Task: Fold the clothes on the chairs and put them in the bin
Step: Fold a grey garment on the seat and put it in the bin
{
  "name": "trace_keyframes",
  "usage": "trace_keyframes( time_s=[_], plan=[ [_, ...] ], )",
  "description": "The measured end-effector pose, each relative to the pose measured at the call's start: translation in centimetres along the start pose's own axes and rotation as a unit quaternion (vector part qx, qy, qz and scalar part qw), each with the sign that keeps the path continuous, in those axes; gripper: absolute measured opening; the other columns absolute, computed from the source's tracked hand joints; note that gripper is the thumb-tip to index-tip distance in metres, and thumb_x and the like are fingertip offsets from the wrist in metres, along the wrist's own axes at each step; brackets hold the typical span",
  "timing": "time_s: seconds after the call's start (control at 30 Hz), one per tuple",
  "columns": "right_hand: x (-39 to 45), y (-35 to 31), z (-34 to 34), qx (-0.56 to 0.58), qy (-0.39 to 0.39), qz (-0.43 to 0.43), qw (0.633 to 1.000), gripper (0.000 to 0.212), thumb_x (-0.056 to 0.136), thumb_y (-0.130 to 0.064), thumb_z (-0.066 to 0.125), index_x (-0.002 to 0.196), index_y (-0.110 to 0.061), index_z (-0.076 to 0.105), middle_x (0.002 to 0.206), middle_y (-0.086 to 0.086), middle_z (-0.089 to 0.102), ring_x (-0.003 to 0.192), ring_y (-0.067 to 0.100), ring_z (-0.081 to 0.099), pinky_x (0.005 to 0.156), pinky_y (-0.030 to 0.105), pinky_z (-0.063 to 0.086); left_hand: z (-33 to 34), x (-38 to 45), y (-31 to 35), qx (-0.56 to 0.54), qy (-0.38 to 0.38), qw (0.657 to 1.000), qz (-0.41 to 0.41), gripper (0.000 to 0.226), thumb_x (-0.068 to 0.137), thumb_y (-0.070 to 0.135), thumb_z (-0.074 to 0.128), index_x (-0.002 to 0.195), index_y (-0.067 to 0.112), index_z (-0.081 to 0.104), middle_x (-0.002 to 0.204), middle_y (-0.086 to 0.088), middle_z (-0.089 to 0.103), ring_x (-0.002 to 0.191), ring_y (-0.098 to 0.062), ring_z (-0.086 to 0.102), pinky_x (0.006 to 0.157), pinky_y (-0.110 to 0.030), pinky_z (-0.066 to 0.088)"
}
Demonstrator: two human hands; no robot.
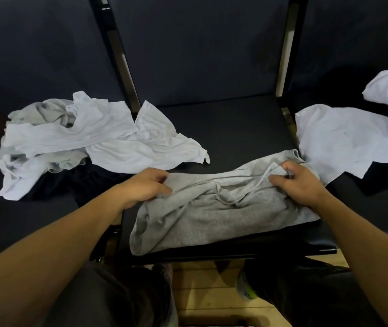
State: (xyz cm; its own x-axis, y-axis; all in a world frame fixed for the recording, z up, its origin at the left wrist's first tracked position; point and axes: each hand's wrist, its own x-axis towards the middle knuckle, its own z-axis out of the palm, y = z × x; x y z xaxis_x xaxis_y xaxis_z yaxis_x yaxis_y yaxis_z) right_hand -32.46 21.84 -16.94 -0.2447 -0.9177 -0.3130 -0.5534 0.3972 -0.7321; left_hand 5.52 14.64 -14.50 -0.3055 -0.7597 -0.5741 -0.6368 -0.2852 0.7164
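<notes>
Lying across the front of the middle dark padded chair seat (223,128), a crumpled grey knit garment with a drawstring (212,208) is held at both ends. The left hand (146,185) pinches its left edge with curled fingers; the right hand (299,182) grips the bunched waistband. A heap of white and grey clothes (82,138) covers the left seat, and a white T-shirt (353,140) lies on the right one.

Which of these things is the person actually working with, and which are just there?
In the job: grey knitted garment, left hand, right hand, white crumpled clothes pile, white flat shirt, dark padded chairs.

Just there: wooden floor.
</notes>
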Motion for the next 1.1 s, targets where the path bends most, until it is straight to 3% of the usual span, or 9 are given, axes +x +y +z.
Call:
trace_keyframes(
  time_s=[0.1, 0.17, 0.23, 0.3, 0.4, 0.67, 0.8, 0.93, 1.1],
  plan=[
    [-0.2, 0.3, -0.2, 0.025, 0.017, -0.001, 1.000, 0.021, 0.088, -0.015, 0.074, 0.101, -0.012, 0.058, 0.080, 0.012, 0.067, 0.069, 0.024, 0.064, 0.060, 0.030, 0.051, -2.5, 0.2, -1.9, -0.013, 0.156, 0.988, 0.001, 0.004, 0.083, 0.002, 0.071, 0.087, 0.003, 0.072, 0.087, -0.007, 0.067, 0.086, -0.022, 0.061, 0.074, -0.027, 0.047],
    [-0.2, 0.4, -0.3, 0.041, 0.020, -0.012, 0.999, 0.031, 0.087, -0.012, 0.075, 0.112, -0.017, 0.057, 0.091, 0.007, 0.065, 0.073, 0.017, 0.063, 0.061, 0.021, 0.049, -3.4, 0.0, -2.8, 0.052, 0.245, 0.968, -0.008, 0.027, 0.090, -0.007, 0.061, 0.083, 0.017, 0.071, 0.087, -0.004, 0.066, 0.089, -0.022, 0.062, 0.069, -0.021, 0.046],
    [-0.1, 0.2, -0.3, 0.051, 0.019, -0.013, 0.998, 0.037, 0.087, -0.015, 0.076, 0.118, -0.019, 0.058, 0.101, 0.002, 0.062, 0.084, 0.014, 0.062, 0.069, 0.017, 0.047, -3.3, -0.2, -3.1, 0.131, 0.267, 0.954, 0.021, 0.018, 0.093, 0.001, 0.063, 0.091, 0.018, 0.069, 0.096, -0.002, 0.063, 0.095, -0.019, 0.060, 0.076, -0.023, 0.044],
    [0.0, -0.2, -0.3, 0.061, 0.014, -0.003, 0.998, 0.027, 0.087, -0.022, 0.077, 0.111, -0.016, 0.066, 0.100, 0.000, 0.066, 0.091, 0.015, 0.062, 0.075, 0.023, 0.047, -2.1, -0.8, -2.6, 0.179, 0.221, 0.953, 0.110, 0.010, 0.095, 0.022, 0.068, 0.103, 0.019, 0.072, 0.100, 0.004, 0.061, 0.098, -0.012, 0.058, 0.088, -0.024, 0.044],
    [0.0, -0.5, 0.1, 0.053, 0.032, 0.009, 0.998, 0.020, 0.089, -0.029, 0.074, 0.096, -0.011, 0.070, 0.091, 0.009, 0.069, 0.080, 0.017, 0.061, 0.066, 0.025, 0.048, 0.1, -0.3, -2.6, 0.308, 0.121, 0.933, 0.141, 0.049, 0.086, 0.066, 0.058, 0.120, 0.032, 0.069, 0.108, 0.010, 0.057, 0.108, -0.012, 0.050, 0.099, -0.030, 0.044],
    [-0.2, -1.1, 0.5, 0.039, 0.085, -0.028, 0.995, 0.020, 0.087, -0.016, 0.074, 0.105, -0.015, 0.065, 0.093, 0.001, 0.065, 0.082, 0.015, 0.059, 0.066, 0.017, 0.042, 1.2, -0.1, -2.5, 0.394, 0.170, 0.877, 0.215, 0.003, 0.100, 0.026, 0.058, 0.098, 0.025, 0.059, 0.103, 0.012, 0.051, 0.096, -0.013, 0.039, 0.083, -0.033, 0.035],
    [-0.1, -1.3, 0.4, 0.019, 0.088, -0.033, 0.995, 0.020, 0.092, -0.020, 0.068, 0.111, -0.020, 0.064, 0.096, -0.001, 0.066, 0.088, 0.019, 0.062, 0.073, 0.024, 0.046, 1.2, -1.2, -2.2, 0.257, 0.158, 0.930, 0.210, 0.011, 0.104, 0.016, 0.048, 0.096, 0.023, 0.046, 0.087, 0.006, 0.060, 0.075, -0.014, 0.053, 0.068, -0.036, 0.047],
    [-0.1, -1.5, 0.4, 0.014, 0.090, -0.030, 0.995, 0.014, 0.096, -0.029, 0.063, 0.096, -0.015, 0.062, 0.081, 0.006, 0.065, 0.076, 0.022, 0.063, 0.062, 0.029, 0.047, 1.0, -1.3, -2.2, 0.255, 0.072, 0.956, 0.129, 0.027, 0.095, 0.049, 0.063, 0.111, 0.031, 0.051, 0.090, 0.013, 0.063, 0.079, -0.008, 0.064, 0.072, -0.031, 0.053],
    [0.4, -0.9, 0.1, 0.019, 0.107, -0.008, 0.994, 0.020, 0.098, -0.032, 0.059, 0.109, -0.019, 0.049, 0.108, 0.005, 0.058, 0.101, 0.026, 0.056, 0.093, 0.042, 0.046, 0.8, -1.1, -2.1, 0.245, 0.081, 0.959, 0.118, 0.026, 0.094, 0.025, 0.069, 0.075, 0.023, 0.052, 0.075, 0.010, 0.056, 0.069, -0.005, 0.056, 0.066, -0.025, 0.046]
  ],
)
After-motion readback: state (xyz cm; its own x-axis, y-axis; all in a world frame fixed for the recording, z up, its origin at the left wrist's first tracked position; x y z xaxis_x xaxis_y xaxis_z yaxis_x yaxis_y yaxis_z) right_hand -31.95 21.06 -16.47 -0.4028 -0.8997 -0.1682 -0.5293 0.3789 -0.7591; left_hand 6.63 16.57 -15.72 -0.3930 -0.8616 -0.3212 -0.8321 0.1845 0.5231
